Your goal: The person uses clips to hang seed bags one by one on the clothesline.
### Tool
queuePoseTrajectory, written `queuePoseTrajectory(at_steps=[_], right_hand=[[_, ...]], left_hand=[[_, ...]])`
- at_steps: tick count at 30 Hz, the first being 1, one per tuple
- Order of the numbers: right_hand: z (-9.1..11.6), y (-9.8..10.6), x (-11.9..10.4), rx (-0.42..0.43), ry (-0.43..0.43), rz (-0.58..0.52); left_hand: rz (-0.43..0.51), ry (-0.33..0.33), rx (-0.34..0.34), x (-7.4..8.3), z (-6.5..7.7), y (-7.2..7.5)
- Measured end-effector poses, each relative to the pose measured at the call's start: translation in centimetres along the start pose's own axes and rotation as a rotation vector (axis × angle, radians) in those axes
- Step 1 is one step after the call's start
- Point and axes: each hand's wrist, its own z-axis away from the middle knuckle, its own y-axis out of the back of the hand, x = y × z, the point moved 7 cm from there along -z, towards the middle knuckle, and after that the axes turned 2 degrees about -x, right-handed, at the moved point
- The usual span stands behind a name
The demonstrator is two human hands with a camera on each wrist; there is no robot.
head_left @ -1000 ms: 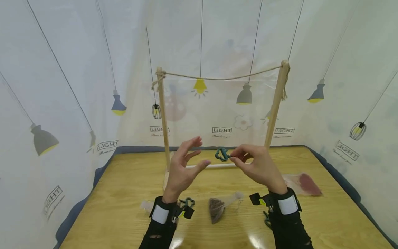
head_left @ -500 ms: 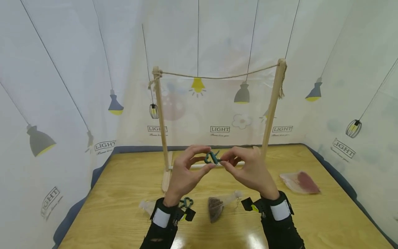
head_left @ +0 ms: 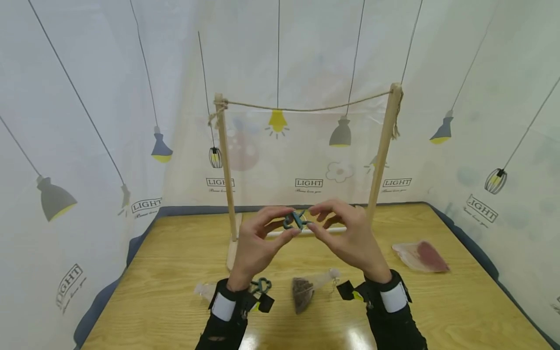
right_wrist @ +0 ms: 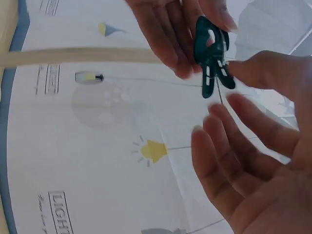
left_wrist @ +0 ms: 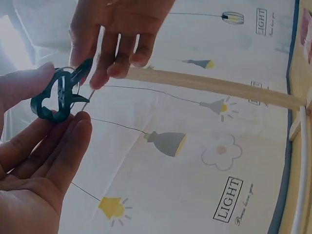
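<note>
My left hand (head_left: 258, 243) pinches a dark green plastic spring clip (head_left: 298, 220) between thumb and fingers, raised in front of me above the table. In the left wrist view the clip (left_wrist: 59, 97) shows its curved jaws and a wire ring at the spring. My right hand (head_left: 352, 238) is spread beside it, thumb tip right at one handle, the other fingers apart from it. The right wrist view has the clip's two slotted handles (right_wrist: 208, 80) pointing toward the right hand. A second green clip (head_left: 262, 285) lies on the table by the left wrist.
Beyond the hands stands a wooden frame (head_left: 382, 150) with a twine line (head_left: 306, 110) tied between its posts. On the wooden table (head_left: 455, 311) lie a mesh bag of brown contents (head_left: 303, 294), a pinkish-red bag (head_left: 422, 256) at right and a pale bag (head_left: 204, 290) at left.
The clip was pinched in my right hand, with the left hand apart. Both hands came together, my left fingers took the clip, and the right fingers have loosened from it.
</note>
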Motion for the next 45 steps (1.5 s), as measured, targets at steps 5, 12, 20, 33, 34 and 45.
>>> queuePoseTrajectory(at_steps=[5,12,20,33,34,45], right_hand=[[0.1,-0.3,1.0,0.041,-0.146,-0.279],[0.6,-1.8,1.9,0.002,-0.374,-0.555],[0.5,-2.6,1.7,0.035,-0.400,-0.633],[0.7,-2.4,2.1,0.146,-0.418,-0.705],[0.8,-2.3,2.1,0.149,-0.422,-0.690],[0.7,0.1,2.4,0.267,-0.342,-0.551]], left_hand=[[0.160,0.046,0.082,-0.1,0.1,0.3],[0.362,0.209,0.158,-1.1,0.3,0.0],[0.404,0.227,0.145,-1.6,0.4,-0.7],[0.412,0.263,0.105,-1.7,0.6,-1.2],[0.410,0.265,0.102,-1.7,0.6,-1.2],[0.328,0.229,0.189,-1.7,0.3,3.0]])
